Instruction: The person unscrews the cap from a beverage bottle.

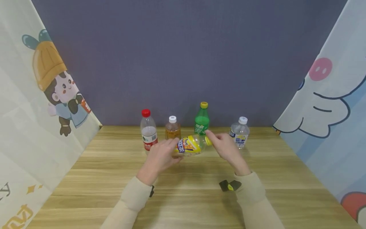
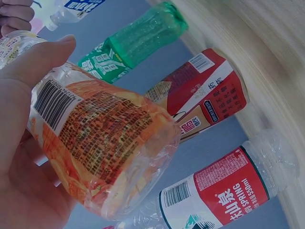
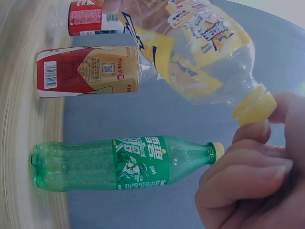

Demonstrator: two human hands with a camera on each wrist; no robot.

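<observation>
A clear plastic bottle [image 1: 189, 145] with a yellow and orange label lies sideways between both hands, above the table. My left hand [image 1: 162, 154] grips its body near the base, thumb along one side in the left wrist view. The right hand [image 1: 227, 149] pinches its yellow cap [image 3: 255, 105] between thumb and forefinger, the other fingers curled. The cap sits on the bottle's neck, and no liquid shows inside. Just behind the held bottle stand a green bottle [image 3: 143, 164] with a yellow cap and a white-capped bottle [image 1: 173, 128] with a red and tan label.
To the left stands a red-capped water bottle [image 1: 148, 132]; at the right, a clear bottle [image 1: 240, 132] with a white cap. All rest on a wood-grain table [image 1: 120, 190] before a dark partition [image 1: 186, 57]. Printed curtains [image 1: 25, 127] hang at both sides.
</observation>
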